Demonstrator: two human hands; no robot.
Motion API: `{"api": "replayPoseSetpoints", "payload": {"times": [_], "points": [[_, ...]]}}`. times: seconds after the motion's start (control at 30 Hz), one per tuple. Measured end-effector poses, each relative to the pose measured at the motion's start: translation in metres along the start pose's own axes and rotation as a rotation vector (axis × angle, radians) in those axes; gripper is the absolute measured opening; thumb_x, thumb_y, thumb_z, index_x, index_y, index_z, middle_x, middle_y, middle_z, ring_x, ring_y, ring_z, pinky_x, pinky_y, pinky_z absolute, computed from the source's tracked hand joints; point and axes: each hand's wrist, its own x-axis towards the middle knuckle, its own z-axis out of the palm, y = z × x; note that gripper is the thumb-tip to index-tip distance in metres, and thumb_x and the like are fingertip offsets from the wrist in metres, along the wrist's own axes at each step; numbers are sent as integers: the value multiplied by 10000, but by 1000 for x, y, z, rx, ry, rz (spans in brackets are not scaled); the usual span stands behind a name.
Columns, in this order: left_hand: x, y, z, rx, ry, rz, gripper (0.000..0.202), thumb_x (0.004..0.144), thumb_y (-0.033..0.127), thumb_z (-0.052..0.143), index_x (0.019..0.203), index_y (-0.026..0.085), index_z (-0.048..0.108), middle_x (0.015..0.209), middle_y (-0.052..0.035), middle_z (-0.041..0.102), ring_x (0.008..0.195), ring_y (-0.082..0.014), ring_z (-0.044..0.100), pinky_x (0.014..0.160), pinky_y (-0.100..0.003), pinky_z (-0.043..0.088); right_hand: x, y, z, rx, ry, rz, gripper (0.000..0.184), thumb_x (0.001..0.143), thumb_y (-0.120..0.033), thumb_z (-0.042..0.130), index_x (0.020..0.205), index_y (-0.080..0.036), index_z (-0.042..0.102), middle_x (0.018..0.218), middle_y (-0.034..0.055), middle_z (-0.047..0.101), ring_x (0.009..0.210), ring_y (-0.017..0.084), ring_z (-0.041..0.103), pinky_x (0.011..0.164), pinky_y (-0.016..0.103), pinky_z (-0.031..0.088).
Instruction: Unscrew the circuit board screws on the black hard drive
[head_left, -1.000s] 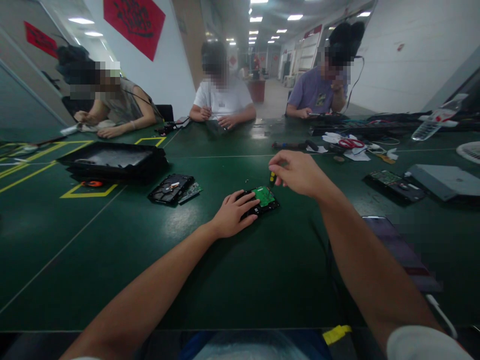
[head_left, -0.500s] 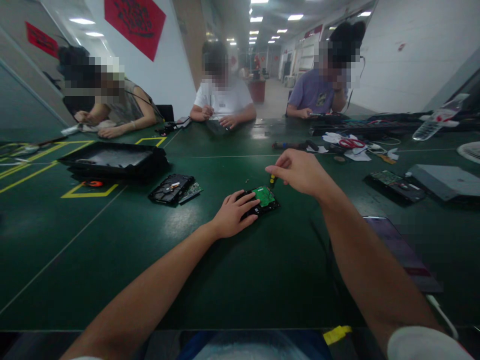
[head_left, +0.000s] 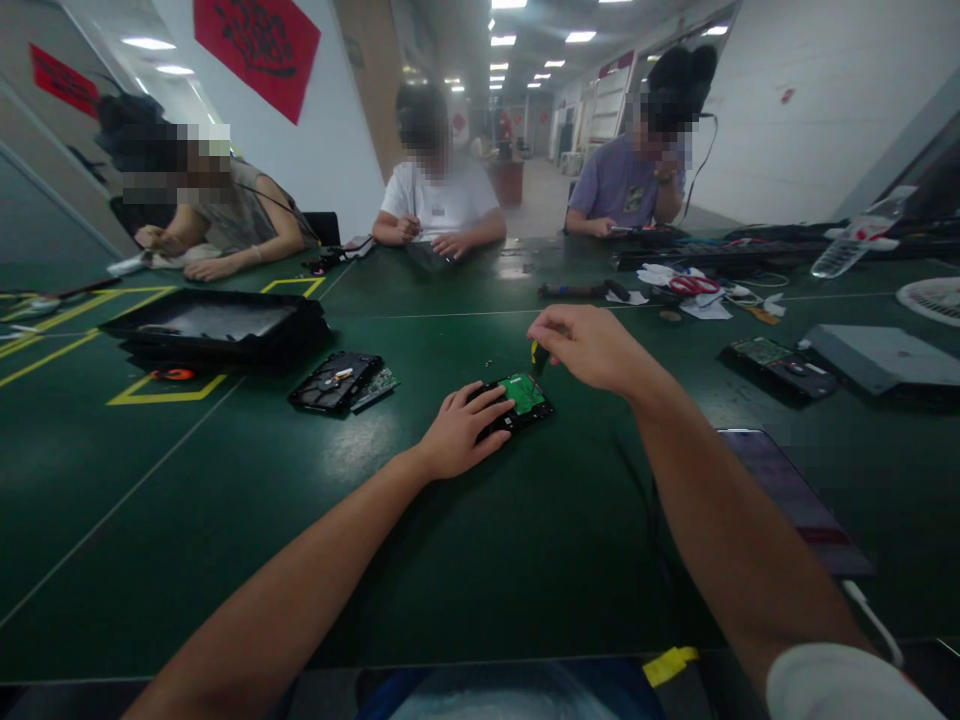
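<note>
A black hard drive with a green circuit board facing up lies on the dark green table. Across its left part rests my left hand, fingers spread flat over the casing and the board's edge. My right hand is closed around a yellow and black screwdriver, which points down at the upper right part of the board. The screwdriver's tip is too small to tell whether it sits in a screw. A few tiny dark pieces, probably screws, lie just beyond the drive.
Left of the drive lie another hard drive and a loose circuit board. Black trays stand farther left. To the right are a phone, a third drive and a grey metal box. Three people sit across the table.
The view has shifted slightly. My right hand still grips the screwdriver over the board, with a slight change in the fingers' and handle's angle. My left hand stays on the drive.
</note>
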Motion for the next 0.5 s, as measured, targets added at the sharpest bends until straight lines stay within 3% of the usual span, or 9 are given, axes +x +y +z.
{"api": "replayPoseSetpoints", "payload": {"times": [0.2,0.37,0.5], "points": [[0,-1,1,3,-5,-5,582,1079,521,568,1628,340,504,1732,-31,431,1614,-415,277,1275,-670,299,-2,-4,-4,-76,54,102,329,983,-506,712,891,-191,724,894,89,809,683,210,719,714,345,510],[0,0,1,4,-12,-6,580,1084,525,555,1630,336,502,1738,-31,421,1610,-417,282,1276,-675,299,-2,-2,-1,39,-22,30,158,1027,-304,639,1032,-187,745,872,47,803,650,162,716,714,300,515],[0,-1,1,13,-8,-3,574,1085,519,555,1627,334,510,1734,-28,428,1605,-416,290,1277,-668,302,0,1,3,105,-66,20,251,1066,-263,545,1146,-190,771,789,28,774,678,161,712,708,279,505]]}}
